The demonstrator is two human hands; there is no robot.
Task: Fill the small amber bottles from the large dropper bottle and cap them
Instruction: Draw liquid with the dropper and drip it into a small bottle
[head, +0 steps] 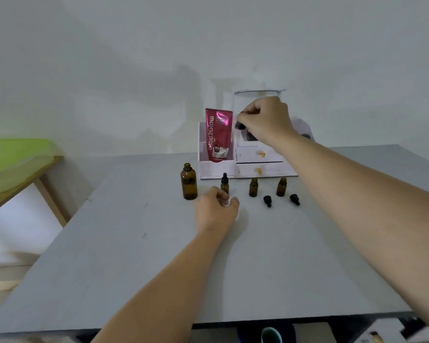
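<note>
Right hand [264, 117] first: it's up in the air with a narrow grip, fingertips pinched round a black dropper top [240, 125] that pokes out on the hand's 9 o'clock side. It's held in front of the white organiser [258, 159], well above the tabletop [134, 256]. Too blurry to tell if a pipette hangs off it.

The left hand [216, 209] is down low over the tabletop. Its grip is loose, fingers half curled with nothing in them as far as I can see. Right at its 12 o'clock stands the capped small bottle [224, 184]. The bottle's base is hidden behind the knuckles, so I can't say whether they touch. At the hand's 10 o'clock is the big amber bottle [188, 181], upright, mouth open, no top on it.

Heading toward 3 o'clock from the capped one, there's a first open small bottle [253, 187] and then a second open small bottle [281, 186], both upright and uncapped. Each has a black cap lying on its side at about its 5 o'clock, just beside it: first loose cap [267, 201], second loose cap [294, 199]. Can't make out liquid levels in any of them.

The organiser sits behind the row. It has two drawers with gold knobs, and a pink tube [218, 134] stands in its 9 o'clock compartment. Way out at 9 o'clock, off the tabletop, is something lime-green [15, 157] on a wooden frame.
</note>
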